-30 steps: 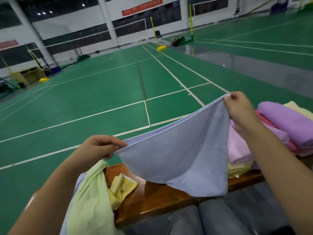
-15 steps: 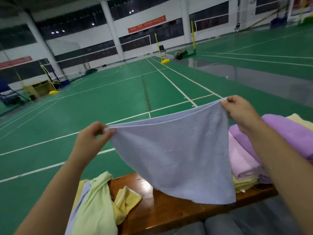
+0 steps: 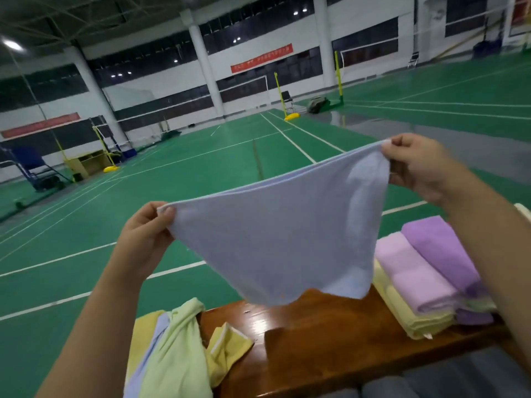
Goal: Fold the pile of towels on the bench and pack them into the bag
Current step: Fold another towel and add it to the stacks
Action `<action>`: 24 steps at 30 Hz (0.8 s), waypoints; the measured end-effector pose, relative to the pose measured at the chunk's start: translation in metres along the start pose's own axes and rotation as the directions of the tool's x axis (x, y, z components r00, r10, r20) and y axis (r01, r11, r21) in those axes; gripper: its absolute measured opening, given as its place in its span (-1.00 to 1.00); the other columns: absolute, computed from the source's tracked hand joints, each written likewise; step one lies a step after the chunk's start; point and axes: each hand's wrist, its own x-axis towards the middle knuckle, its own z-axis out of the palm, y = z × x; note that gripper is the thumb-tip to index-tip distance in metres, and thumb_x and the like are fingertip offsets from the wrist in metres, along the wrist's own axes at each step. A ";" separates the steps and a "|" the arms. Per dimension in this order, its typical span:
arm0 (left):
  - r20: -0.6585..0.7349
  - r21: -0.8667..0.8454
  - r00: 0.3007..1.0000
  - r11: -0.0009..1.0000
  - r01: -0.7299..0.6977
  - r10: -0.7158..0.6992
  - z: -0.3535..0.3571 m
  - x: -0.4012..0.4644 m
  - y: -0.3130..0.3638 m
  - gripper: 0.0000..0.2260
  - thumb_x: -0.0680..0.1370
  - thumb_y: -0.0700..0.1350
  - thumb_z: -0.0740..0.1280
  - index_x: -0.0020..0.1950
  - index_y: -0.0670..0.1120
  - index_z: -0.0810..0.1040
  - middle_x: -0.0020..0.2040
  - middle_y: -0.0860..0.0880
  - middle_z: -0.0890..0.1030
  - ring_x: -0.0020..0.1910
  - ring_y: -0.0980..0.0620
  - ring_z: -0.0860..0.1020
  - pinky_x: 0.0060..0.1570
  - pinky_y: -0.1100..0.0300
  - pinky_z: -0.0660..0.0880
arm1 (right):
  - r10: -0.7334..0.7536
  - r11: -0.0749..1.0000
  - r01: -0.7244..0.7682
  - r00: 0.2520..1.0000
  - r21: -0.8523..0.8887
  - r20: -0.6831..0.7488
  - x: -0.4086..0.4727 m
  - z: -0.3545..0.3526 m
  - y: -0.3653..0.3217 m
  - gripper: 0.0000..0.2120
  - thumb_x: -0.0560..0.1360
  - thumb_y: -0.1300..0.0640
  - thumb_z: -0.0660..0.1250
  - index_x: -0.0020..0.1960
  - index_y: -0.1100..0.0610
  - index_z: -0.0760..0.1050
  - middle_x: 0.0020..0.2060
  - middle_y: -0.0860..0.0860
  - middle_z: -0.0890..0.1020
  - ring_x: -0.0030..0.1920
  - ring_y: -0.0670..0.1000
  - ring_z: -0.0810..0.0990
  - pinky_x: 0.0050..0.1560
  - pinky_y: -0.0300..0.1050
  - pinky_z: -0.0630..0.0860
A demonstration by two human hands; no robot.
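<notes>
**Blue towel stretched in the air over the bench**

Pale blue towel (image 3: 275, 239) held up by its two top corners, spread wide, sagging in the middle and hanging clear of the wooden bench (image 3: 324, 340). Left hand (image 3: 143, 239) pinching the left corner between thumb and curled fingers, lower in the view. Right hand (image 3: 416, 165) pinching the right corner the same way, higher and further out, fingers bunched tight round the hem. Bottom edge of the towel just above the bench top, not touching.

On the bench to the left, a loose heap of unfolded towels (image 3: 172, 357): light green on top, yellow and a strip of pale blue beneath. On the right, a neat stack of folded towels (image 3: 416, 282): pink and purple above, yellow at the bottom, partly hidden behind the right forearm.

Beyond, green court floor (image 3: 143, 202) with white lines, yellow net posts (image 3: 278, 93) and white pillars. No bag in view.
</notes>
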 end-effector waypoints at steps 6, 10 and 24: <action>0.068 -0.309 0.987 0.938 0.158 -0.144 -0.007 -0.011 -0.002 -0.88 0.41 -0.07 0.38 -0.12 -0.09 0.56 -0.29 0.00 0.63 -0.34 0.08 0.62 -0.37 0.29 0.53 | 0.215 0.926 -0.266 0.955 0.267 0.204 -0.006 -0.013 -0.006 -0.81 0.26 0.18 0.37 -0.15 0.22 0.55 -0.33 0.06 0.58 -0.28 0.00 0.56 -0.26 -0.23 0.57; -0.029 -0.419 0.895 0.818 0.394 -0.446 0.019 -0.018 -0.032 -0.80 0.53 -0.10 0.28 -0.14 -0.17 0.65 -0.26 -0.08 0.68 -0.29 0.02 0.66 -0.33 0.19 0.61 | 0.414 0.846 -0.442 0.897 0.299 0.155 -0.008 0.001 0.030 -0.79 0.23 0.19 0.45 -0.18 0.23 0.53 -0.44 0.01 0.54 -0.42 -0.08 0.52 -0.32 -0.27 0.53; 0.058 -0.192 0.837 0.816 0.545 -0.545 0.151 -0.121 -0.101 -0.91 0.56 -0.30 0.26 -0.15 -0.21 0.48 -0.32 -0.09 0.61 -0.37 0.08 0.59 -0.38 0.27 0.55 | 0.217 0.950 -0.179 0.968 -0.254 0.129 -0.126 0.097 0.126 -0.90 0.55 0.06 0.30 -0.06 0.09 0.46 -0.29 -0.01 0.66 -0.32 -0.08 0.57 -0.28 -0.15 0.46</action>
